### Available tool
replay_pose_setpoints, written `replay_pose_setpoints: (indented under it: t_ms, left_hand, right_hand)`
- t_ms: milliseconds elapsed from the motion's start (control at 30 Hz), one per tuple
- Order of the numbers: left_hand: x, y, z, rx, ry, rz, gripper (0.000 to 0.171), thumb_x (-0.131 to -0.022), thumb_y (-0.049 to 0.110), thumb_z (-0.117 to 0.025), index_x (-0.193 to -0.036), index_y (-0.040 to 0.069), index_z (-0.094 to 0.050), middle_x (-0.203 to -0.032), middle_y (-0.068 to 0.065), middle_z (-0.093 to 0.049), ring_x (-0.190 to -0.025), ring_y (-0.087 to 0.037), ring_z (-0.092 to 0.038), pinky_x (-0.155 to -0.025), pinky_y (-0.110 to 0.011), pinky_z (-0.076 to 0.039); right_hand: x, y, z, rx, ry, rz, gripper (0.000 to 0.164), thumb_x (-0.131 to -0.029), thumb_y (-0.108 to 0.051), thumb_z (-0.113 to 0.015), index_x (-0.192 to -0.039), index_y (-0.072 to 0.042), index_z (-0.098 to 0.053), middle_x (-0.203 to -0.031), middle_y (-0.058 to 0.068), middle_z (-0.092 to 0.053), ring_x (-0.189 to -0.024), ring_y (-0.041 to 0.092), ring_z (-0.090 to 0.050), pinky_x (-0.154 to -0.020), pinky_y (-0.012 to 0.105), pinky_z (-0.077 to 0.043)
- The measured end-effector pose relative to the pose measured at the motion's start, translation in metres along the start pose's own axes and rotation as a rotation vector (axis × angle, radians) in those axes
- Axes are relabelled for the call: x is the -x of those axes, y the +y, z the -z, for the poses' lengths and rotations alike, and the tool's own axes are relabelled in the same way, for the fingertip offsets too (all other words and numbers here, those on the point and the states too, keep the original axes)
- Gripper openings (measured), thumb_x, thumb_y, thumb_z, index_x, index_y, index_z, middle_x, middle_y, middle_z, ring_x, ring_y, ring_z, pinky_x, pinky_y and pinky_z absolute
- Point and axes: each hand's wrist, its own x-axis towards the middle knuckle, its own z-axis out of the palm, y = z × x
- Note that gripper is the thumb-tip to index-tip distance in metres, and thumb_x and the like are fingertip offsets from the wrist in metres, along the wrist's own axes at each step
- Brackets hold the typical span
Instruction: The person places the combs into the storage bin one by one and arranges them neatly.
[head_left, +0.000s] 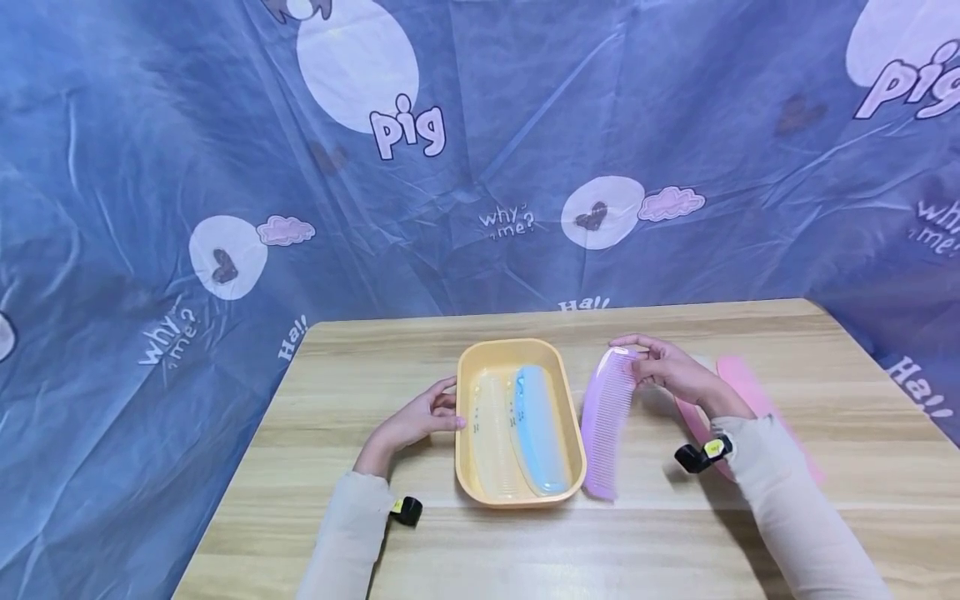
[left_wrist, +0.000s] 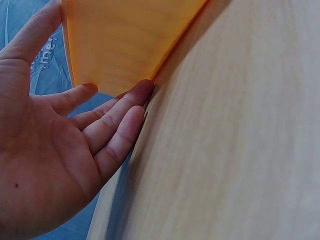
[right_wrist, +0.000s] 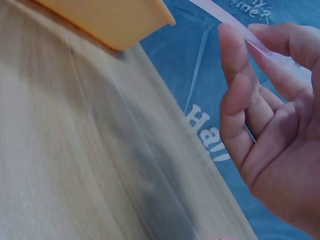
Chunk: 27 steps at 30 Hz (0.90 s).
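Observation:
A yellow plastic tray (head_left: 467, 492) stands on the table. My left hand (head_left: 418, 419) holds its left side, the thumb at the rim and the other fingers low against the outer wall. Inside, a clear, yellowish comb (head_left: 491, 442) lies beside a blue comb (head_left: 542, 433). To the right of the tray, my right hand (head_left: 671, 369) pinches a purple comb (head_left: 606, 417) near its upper end, teeth facing right. In the right wrist view only a thin strip of this purple comb (right_wrist: 225, 15) shows between the fingertips.
Pink combs lie under and beside my right forearm, one (head_left: 750, 387) to its right and another (head_left: 693, 421) partly hidden by the wrist. The wooden table (head_left: 337, 358) ends at a blue printed curtain (head_left: 465, 267) behind.

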Motion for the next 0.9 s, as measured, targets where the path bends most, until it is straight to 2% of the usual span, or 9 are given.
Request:
replay_pose_setpoints:
  t_ms: [167,333,500,600,767,900]
  left_hand:
    - [0.000,0.000,0.000,0.008,0.002,-0.007,0.092,-0.085,0.024,-0.075,-0.154,0.008,-0.016,-0.144,-0.027,-0.043,-0.125,-0.035,-0.053,-0.107,-0.040,-0.045]
    - [0.001,0.002,-0.001,0.016,0.008,0.004,0.095,-0.083,0.026,-0.077,-0.154,0.008,-0.017,-0.143,-0.028,-0.044,-0.122,-0.034,-0.055,-0.107,-0.040,-0.045]
    - [0.001,0.004,-0.002,0.013,0.019,0.005,0.094,-0.083,0.025,-0.077,-0.154,0.008,-0.017,-0.143,-0.028,-0.043,-0.120,-0.034,-0.057,-0.106,-0.042,-0.045]
    - [0.001,0.004,-0.002,0.009,0.020,0.008,0.094,-0.083,0.025,-0.076,-0.154,0.007,-0.017,-0.143,-0.029,-0.043,-0.121,-0.036,-0.056,-0.107,-0.044,-0.044]
    - [0.001,0.004,-0.002,-0.002,0.022,0.017,0.094,-0.083,0.025,-0.076,-0.154,0.007,-0.016,-0.144,-0.028,-0.043,-0.124,-0.037,-0.054,-0.109,-0.045,-0.042]
    - [0.001,0.004,-0.002,-0.006,0.024,0.020,0.095,-0.083,0.025,-0.076,-0.154,0.007,-0.016,-0.144,-0.027,-0.043,-0.124,-0.037,-0.054,-0.109,-0.046,-0.041]
  right_hand:
    - [-0.002,-0.007,-0.004,-0.016,0.093,0.014,0.043,-0.088,0.012,-0.048,-0.117,-0.018,-0.058,-0.088,-0.004,-0.070,-0.078,0.007,-0.066,-0.066,0.024,-0.058]
    - [-0.006,-0.016,-0.007,-0.058,0.092,0.023,0.039,-0.092,0.011,-0.046,-0.115,-0.017,-0.058,-0.077,-0.006,-0.066,-0.069,0.004,-0.062,-0.061,0.018,-0.054]
    - [-0.012,-0.028,-0.011,-0.040,0.101,0.020,0.038,-0.092,0.009,-0.048,-0.114,-0.019,-0.060,-0.068,-0.008,-0.059,-0.064,0.002,-0.057,-0.059,0.017,-0.051]
    - [-0.017,-0.033,-0.015,-0.020,0.106,0.009,0.038,-0.092,0.009,-0.049,-0.114,-0.020,-0.061,-0.069,-0.008,-0.060,-0.064,0.003,-0.056,-0.059,0.018,-0.051]
    - [-0.026,-0.037,-0.024,0.009,0.106,-0.021,0.036,-0.091,0.008,-0.052,-0.114,-0.019,-0.059,-0.080,-0.007,-0.069,-0.069,0.004,-0.061,-0.060,0.018,-0.052]
    - [-0.036,-0.040,-0.035,0.021,0.108,-0.051,0.035,-0.091,0.006,-0.053,-0.114,-0.019,-0.058,-0.080,-0.007,-0.069,-0.067,0.004,-0.060,-0.060,0.017,-0.050]
